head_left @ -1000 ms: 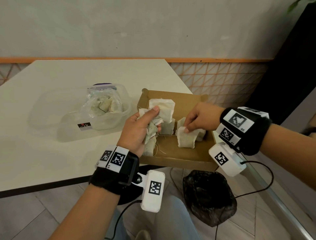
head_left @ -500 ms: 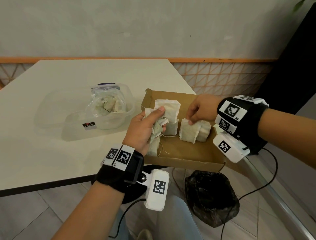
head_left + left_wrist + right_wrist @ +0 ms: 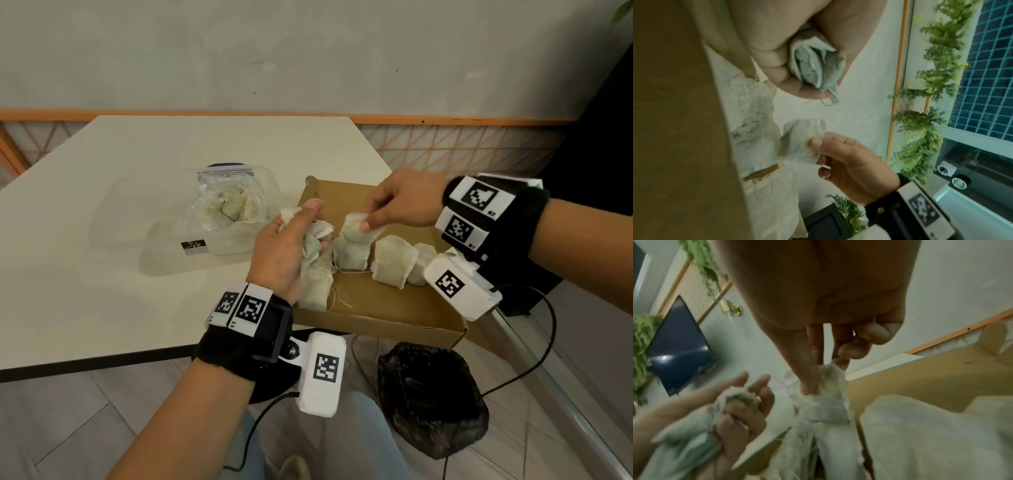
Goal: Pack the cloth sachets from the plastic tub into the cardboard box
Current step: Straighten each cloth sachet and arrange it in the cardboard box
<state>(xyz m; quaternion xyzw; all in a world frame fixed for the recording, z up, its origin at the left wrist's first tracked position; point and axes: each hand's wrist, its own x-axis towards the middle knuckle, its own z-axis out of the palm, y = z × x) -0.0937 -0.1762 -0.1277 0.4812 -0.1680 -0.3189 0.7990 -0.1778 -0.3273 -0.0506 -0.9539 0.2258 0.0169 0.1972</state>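
A shallow cardboard box (image 3: 394,308) lies at the table's near right corner, overhanging the edge. Several off-white cloth sachets (image 3: 394,260) stand in a row inside it. My left hand (image 3: 291,246) grips a bunch of sachets (image 3: 315,274) (image 3: 816,68) over the box's left end. My right hand (image 3: 387,209) pinches the top of one sachet (image 3: 352,240) (image 3: 830,386) that stands at the left of the row. The clear plastic tub (image 3: 219,222) sits left of the box, with a plastic bag of more sachets (image 3: 233,205) inside.
The white table (image 3: 120,205) stretches left and back from the tub. A dark stuffed bag (image 3: 431,404) lies on the tiled floor under the box's overhang. Black cables hang from both wrist cameras. A wall with orange trim runs behind.
My right hand let go of the sachets at the right of the row, moved left and now pinches one beside my left hand. The left hand has kept its bunch.
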